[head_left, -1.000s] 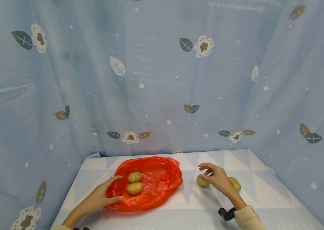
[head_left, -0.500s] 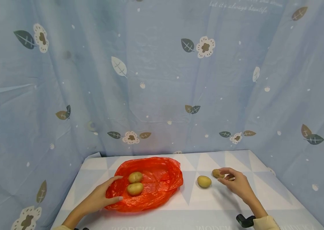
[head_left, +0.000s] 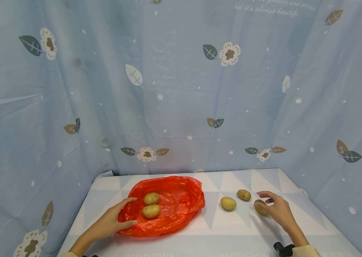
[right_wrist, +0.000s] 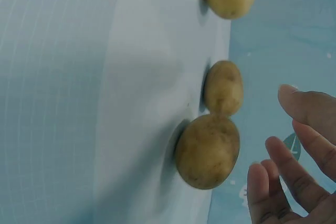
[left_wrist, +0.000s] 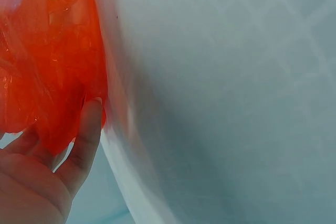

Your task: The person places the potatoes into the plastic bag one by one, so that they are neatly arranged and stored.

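Note:
A red plastic bag lies spread with its mouth up, two potatoes inside it. My left hand holds the bag's left side, thumb and fingers spread around it; in the left wrist view the thumb lies against the red film and the other fingers are partly hidden behind it. At the right, my right hand hovers by a potato, fingers loosely bent. In the right wrist view a gap shows between those fingers and that potato.
Two more potatoes, one yellowish and one browner, lie between the bag and my right hand. A patterned cloth covers the table. Blue printed curtains hang behind and at both sides.
My right hand has let go of the yellowish potato and moved right, past the browner one, to the rightmost potato. My left hand and the bag have stayed put.

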A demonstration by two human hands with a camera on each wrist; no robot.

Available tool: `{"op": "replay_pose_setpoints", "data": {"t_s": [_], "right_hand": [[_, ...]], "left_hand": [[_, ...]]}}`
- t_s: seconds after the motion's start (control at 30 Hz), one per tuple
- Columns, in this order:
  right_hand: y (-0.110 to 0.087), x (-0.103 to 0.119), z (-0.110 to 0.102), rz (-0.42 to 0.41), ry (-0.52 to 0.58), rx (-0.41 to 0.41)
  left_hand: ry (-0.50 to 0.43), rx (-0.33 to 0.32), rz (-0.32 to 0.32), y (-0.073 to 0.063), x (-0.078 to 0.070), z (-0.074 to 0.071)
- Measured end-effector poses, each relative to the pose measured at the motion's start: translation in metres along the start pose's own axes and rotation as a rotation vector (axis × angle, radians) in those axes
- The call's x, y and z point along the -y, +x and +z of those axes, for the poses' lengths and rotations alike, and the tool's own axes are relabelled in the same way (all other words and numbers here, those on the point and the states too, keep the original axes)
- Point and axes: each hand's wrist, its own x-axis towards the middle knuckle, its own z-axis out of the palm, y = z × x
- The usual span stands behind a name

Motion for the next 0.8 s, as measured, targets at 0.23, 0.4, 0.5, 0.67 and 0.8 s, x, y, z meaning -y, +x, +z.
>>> {"op": "replay_pose_setpoints", "data": {"t_s": [0.23, 0.4, 0.5, 0.67, 0.8], "right_hand": [[0.003, -0.016, -0.001, 0.056, -0.039, 0.046], [0.004, -0.025, 0.001, 0.095, -0.019, 0.082], [0.007, -0.029, 0.004, 0.092, -0.012, 0.085], [0.01, -0.032, 0.007, 0.117, 0.021, 0.096], [0.009, -0.034, 0.01, 0.154, 0.02, 0.1]], "left_hand": [[0.0, 0.011, 0.009, -0.001, 0.001, -0.001], [-0.004, 0.02, 0.018, -0.001, 0.002, -0.001], [-0.001, 0.02, 0.02, -0.001, 0.003, -0.002], [-0.003, 0.017, 0.028, 0.001, 0.002, -0.001], [-0.011, 0.028, 0.031, 0.001, 0.001, -0.001]]}}
